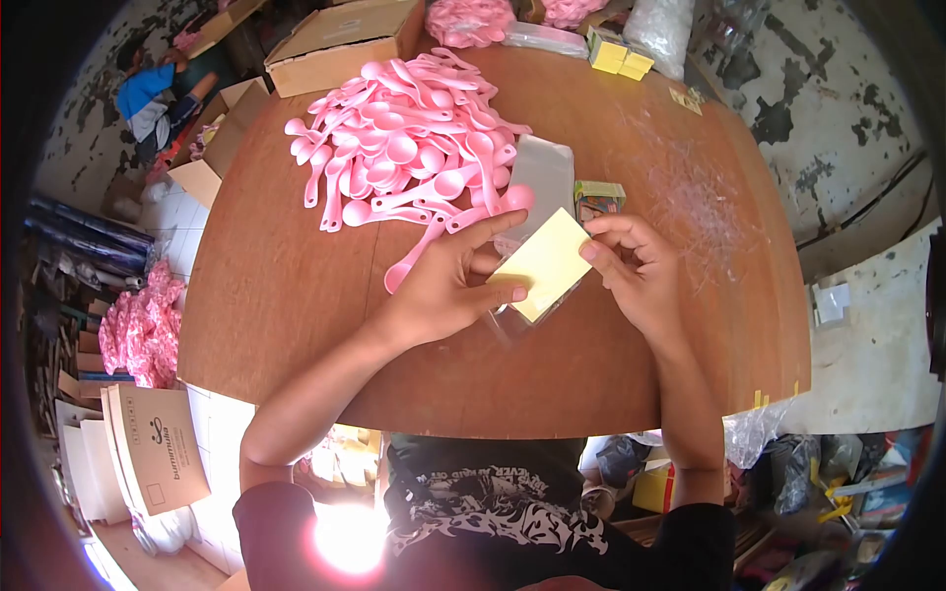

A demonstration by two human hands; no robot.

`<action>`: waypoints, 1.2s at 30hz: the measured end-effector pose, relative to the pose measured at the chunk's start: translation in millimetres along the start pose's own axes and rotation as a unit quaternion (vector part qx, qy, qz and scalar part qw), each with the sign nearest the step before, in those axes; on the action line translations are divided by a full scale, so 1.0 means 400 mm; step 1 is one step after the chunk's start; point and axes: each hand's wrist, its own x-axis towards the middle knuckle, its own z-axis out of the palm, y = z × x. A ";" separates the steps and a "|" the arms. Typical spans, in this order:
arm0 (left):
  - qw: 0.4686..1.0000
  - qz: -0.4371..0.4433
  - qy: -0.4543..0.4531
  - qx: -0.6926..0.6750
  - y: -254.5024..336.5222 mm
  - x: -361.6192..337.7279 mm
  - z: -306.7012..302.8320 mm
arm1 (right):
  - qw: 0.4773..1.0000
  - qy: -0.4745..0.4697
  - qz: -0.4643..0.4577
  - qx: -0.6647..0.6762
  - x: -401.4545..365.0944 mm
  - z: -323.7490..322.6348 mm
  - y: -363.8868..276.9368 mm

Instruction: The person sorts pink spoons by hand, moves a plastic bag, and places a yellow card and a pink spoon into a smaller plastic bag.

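Note:
My left hand (439,291) holds a pale yellow card (542,266) by its lower left part, thumb on top. The fingers of my right hand (636,266) pinch the card's right edge. Clear plastic shows under the card, partly hidden by it. Just behind my left hand lie pink plastic spoons (426,258), at the near edge of a large heap of pink spoons (394,148). Beyond the card is a stack of clear plastic bags (542,172), with a small green and yellow pack of cards (599,192) beside it.
The brown wooden table (493,394) carries scattered clear plastic scraps (700,207) on the right. At the back stand a cardboard box (345,44), yellow card stacks (619,54) and a bulging plastic bag (662,34). Another person (148,98) sits at far left.

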 end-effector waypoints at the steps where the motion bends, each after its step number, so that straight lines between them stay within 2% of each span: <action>1: 1.000 -0.007 0.007 0.012 0.004 0.000 -0.001 | 1.000 -0.001 -0.002 0.000 0.000 0.001 -0.001; 4: 0.999 -0.014 0.014 0.027 0.018 0.001 0.001 | 0.999 -0.019 -0.011 -0.026 -0.009 0.003 0.017; 6: 0.999 -0.013 0.014 0.032 0.026 0.003 0.004 | 0.992 -0.100 -0.057 -0.051 -0.012 0.005 0.036; 7: 0.999 -0.013 0.019 0.038 0.030 0.007 0.006 | 0.992 -0.100 -0.059 -0.050 -0.013 0.011 0.027; 9: 0.999 -0.012 0.025 0.046 0.029 0.012 0.007 | 0.982 -0.122 -0.121 -0.073 -0.013 0.027 0.003; 11: 0.998 -0.012 0.022 0.056 0.021 0.015 0.009 | 0.981 -0.137 -0.114 -0.070 -0.016 0.025 0.008; 13: 0.998 -0.012 0.033 0.059 0.029 0.015 0.013 | 0.987 -0.149 -0.059 -0.020 -0.019 0.023 0.008; 14: 0.997 -0.012 0.044 0.061 0.033 0.015 0.017 | 0.987 -0.151 -0.060 -0.021 -0.020 0.021 0.004; 15: 0.997 -0.012 0.046 0.060 0.031 0.016 0.020 | 0.982 -0.185 -0.032 -0.013 -0.021 0.019 -0.003; 17: 0.991 0.086 0.067 0.081 0.022 0.018 0.028 | 0.975 -0.221 -0.004 -0.005 -0.026 0.022 -0.022; 19: 0.993 0.073 0.061 0.066 0.019 0.015 0.036 | 0.959 -0.273 0.049 -0.052 -0.034 0.033 -0.042; 21: 0.995 0.061 0.054 0.052 0.023 0.009 0.039 | 0.960 -0.274 0.052 -0.036 -0.041 0.050 -0.034; 23: 0.993 0.046 0.050 0.098 0.039 0.002 0.039 | 0.976 -0.214 -0.010 -0.037 -0.044 0.067 -0.006; 24: 0.993 0.046 0.050 0.098 0.042 0.002 0.043 | 0.976 -0.215 -0.010 -0.037 -0.046 0.070 -0.004; 26: 0.989 0.109 0.101 0.003 0.045 0.005 0.050 | 0.990 -0.132 0.040 0.011 -0.047 0.077 -0.019; 27: 0.989 0.109 0.102 0.002 0.042 0.003 0.043 | 0.990 -0.133 0.041 0.011 -0.043 0.075 -0.021; 29: 0.995 0.051 0.082 -0.007 0.038 0.003 0.017 | 0.993 -0.112 0.031 0.011 -0.028 0.064 -0.024; 36: 0.996 0.061 0.071 -0.006 0.029 0.001 0.001 | 0.991 -0.123 0.045 -0.013 -0.023 0.070 -0.017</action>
